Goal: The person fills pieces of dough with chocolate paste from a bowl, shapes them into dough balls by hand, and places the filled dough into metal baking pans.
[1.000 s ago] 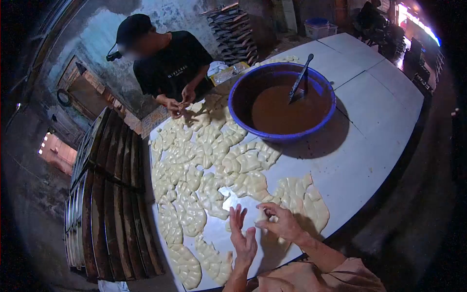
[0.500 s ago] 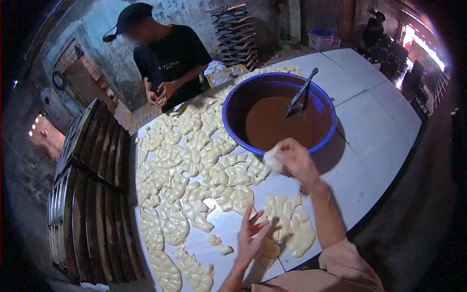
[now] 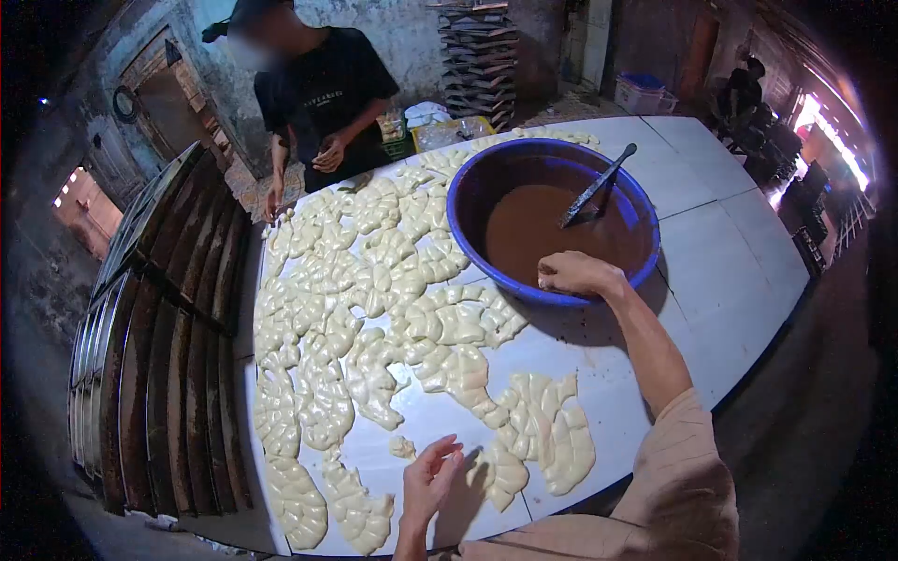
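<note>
My right hand (image 3: 582, 273) is over the near rim of the blue basin (image 3: 649, 254), its fingers bent together above the brown contents (image 3: 524, 224); what they hold, if anything, is hidden. A dark-handled tool (image 3: 599, 185) leans in the basin. Low over the table's near side, my left hand (image 3: 430, 477) has its fingers apart and nothing in them. Beside it lie a small dough piece (image 3: 402, 447) and a flat pale dough piece (image 3: 500, 475). Many glossy dough pieces (image 3: 374, 290) cover the left part of the white table (image 3: 739, 309).
Across the table a person in a black shirt (image 3: 327, 103) reaches one hand to the dough's far left edge. Long dark trays (image 3: 159, 374) are stacked at the left. A yellow crate (image 3: 454, 133) and a tall stack (image 3: 479, 65) stand behind; another person (image 3: 741, 98) is far right.
My right hand has moved forward from beside my left hand to the basin; the pale piece seen in it earlier no longer shows. The other person's one hand has lowered to the table.
</note>
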{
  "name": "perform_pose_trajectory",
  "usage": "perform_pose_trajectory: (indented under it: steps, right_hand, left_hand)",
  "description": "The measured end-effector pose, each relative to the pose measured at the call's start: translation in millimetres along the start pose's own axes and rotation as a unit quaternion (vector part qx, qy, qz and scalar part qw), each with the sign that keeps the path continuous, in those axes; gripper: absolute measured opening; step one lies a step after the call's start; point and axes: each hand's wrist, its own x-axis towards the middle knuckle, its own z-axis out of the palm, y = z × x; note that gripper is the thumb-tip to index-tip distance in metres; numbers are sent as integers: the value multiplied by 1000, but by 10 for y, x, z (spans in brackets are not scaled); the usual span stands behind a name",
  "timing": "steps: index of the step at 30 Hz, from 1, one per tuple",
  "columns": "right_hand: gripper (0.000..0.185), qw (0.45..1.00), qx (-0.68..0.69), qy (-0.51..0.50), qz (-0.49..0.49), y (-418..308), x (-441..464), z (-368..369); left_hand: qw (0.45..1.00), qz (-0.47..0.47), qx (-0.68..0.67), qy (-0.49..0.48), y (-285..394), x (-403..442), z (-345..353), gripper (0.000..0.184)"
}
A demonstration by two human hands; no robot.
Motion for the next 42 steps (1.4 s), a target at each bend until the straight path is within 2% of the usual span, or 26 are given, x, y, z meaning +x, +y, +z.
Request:
perform_pose_trajectory:
  steps: [1, 3, 4, 5, 7, 9, 11, 14, 15, 18, 20, 21, 22, 24, 27, 30, 31, 32, 33, 34, 35, 38, 40, 42]
  right_hand:
    - [25, 996, 4, 79, -47, 110, 23, 115]
    - [23, 954, 272, 121, -36, 21, -94, 80]
    - [22, 906, 400, 138, -31, -62, -164, 47]
    - [16, 833, 537, 126, -38, -247, -315, 18]
    - [15, 775, 616, 124, -73, -468, -453, 164]
    - [16, 713, 689, 101, -81, -742, -574, 383]
    - [15, 686, 716, 88, -94, -1008, -693, 656]
    - [16, 643, 758, 80, -75, -1437, -827, 1064]
    - [16, 645, 757, 79, -63, -1459, -830, 1226]
    - [16, 651, 756, 43, -57, -1700, -983, 1438]
    - [17, 660, 748, 26, -65, -1835, -1047, 1599]
    - [21, 730, 683, 13, -41, -1881, -1087, 1606]
    - [32, 744, 665, 34, -51, -1966, -1117, 1683]
    - [47, 833, 503, 164, -161, -2065, -1071, 1883]
    - [47, 896, 317, 259, -170, -2391, -1147, 1935]
    - [39, 888, 307, 300, -165, -2463, -1036, 2156]
    - [25, 881, 329, 313, -131, -2514, -1020, 2193]
    - [23, 880, 326, 317, -137, -2536, -992, 2197]
    - [21, 878, 323, 322, -143, -2539, -963, 2199]
    - [20, 877, 320, 327, -150, -2537, -941, 2205]
    - [17, 849, 483, 202, -67, -2539, -941, 2218]
    - [20, 782, 617, 72, -58, -2515, -949, 2103]
    - [26, 810, 578, 38, -88, -2491, -1031, 2076]
    - [29, 830, 540, 40, -136, -2525, -1180, 2033]
  left_hand:
    - [1000, 26, -6, -11, 22, 17, 11, 37]
    - [998, 39, -33, -36, 92, 114, 98, 36]
    - [997, 47, -46, -46, 123, 183, 145, 36]
    - [996, 60, -32, -56, 139, 270, 205, 34]
    - [991, 98, -54, -79, 292, 433, 354, 34]
    - [988, 84, -97, -85, 481, 554, 485, 37]
    - [969, 39, -230, -86, 651, 587, 590, 43]
    - [912, 37, -390, -120, 415, 690, 543, 40]
    - [907, 4, -405, -119, 350, 683, 478, 33]
    - [922, -8, -383, -57, 250, 496, 205, 29]
    - [906, 6, -422, -11, 145, 460, 26, 25]
    - [911, 12, -411, 23, 104, 431, -67, 24]
    - [915, 19, -398, 56, 64, 414, -155, 25]
    - [922, 12, -370, 111, 36, 378, -289, 25]
    - [935, 56, -320, 145, -20, 324, -405, 28]
    - [950, 100, -254, 154, 84, 213, -463, 32]
    - [953, 117, -229, 162, 126, 183, -470, 33]
    - [955, 133, -204, 169, 137, 163, -469, 35]
    - [950, 182, -171, 188, 41, 241, -483, 33]
    - [956, 157, -184, 164, 9, 251, -522, 34]
    - [962, 132, -197, 140, 111, 226, -585, 34]
    - [974, 48, -210, 73, 298, 188, -761, 34]
    - [978, -15, -204, 37, 332, 214, -919, 34]
    - [980, -22, -196, 31, 271, 244, -1010, 31]
